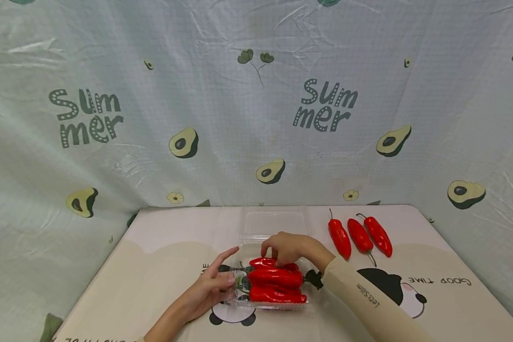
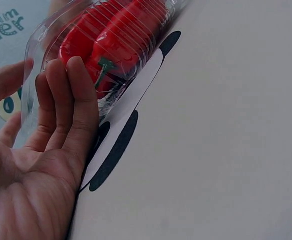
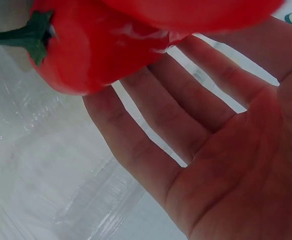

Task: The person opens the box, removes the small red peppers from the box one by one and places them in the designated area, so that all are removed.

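A clear plastic clamshell box lies with its lid folded back, several glossy red chili peppers side by side in its tray. My right hand reaches over the far side of the tray and holds the far red chili pepper between fingers and thumb. In the right wrist view, the fingers pass behind a pepper with a green stem. At the box's left end, my left hand rests its fairly straight fingers against the plastic wall, the index finger raised.
Three more red chili peppers lie at the back right of the table: one on the left, one in the middle and one on the right. The tablecloth has panda prints. Behind hangs a curtain with avocado prints.
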The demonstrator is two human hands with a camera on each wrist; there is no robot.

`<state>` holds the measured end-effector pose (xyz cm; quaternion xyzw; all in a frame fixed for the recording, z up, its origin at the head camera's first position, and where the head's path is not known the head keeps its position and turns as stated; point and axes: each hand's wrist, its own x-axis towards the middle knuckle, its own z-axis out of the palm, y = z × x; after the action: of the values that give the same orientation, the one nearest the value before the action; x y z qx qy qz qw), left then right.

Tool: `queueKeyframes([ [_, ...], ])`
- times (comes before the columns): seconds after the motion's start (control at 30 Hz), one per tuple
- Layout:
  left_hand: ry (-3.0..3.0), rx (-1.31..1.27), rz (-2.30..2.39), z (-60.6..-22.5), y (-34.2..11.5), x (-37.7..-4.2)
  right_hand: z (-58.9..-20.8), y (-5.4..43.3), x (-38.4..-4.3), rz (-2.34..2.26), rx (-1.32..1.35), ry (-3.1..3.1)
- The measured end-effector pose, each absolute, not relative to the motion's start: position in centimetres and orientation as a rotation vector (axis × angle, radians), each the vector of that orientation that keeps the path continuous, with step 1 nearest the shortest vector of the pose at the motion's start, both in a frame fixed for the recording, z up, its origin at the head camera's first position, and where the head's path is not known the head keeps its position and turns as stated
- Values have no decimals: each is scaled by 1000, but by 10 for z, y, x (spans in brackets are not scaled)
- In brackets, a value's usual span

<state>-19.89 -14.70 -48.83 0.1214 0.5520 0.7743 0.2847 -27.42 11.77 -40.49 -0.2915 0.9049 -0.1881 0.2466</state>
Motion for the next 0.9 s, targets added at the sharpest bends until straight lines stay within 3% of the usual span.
queueKeyframes([
  [0.9, 1498, 296, 2068, -487, -144, -199, -388, 123, -271, -477, -848, 2535],
])
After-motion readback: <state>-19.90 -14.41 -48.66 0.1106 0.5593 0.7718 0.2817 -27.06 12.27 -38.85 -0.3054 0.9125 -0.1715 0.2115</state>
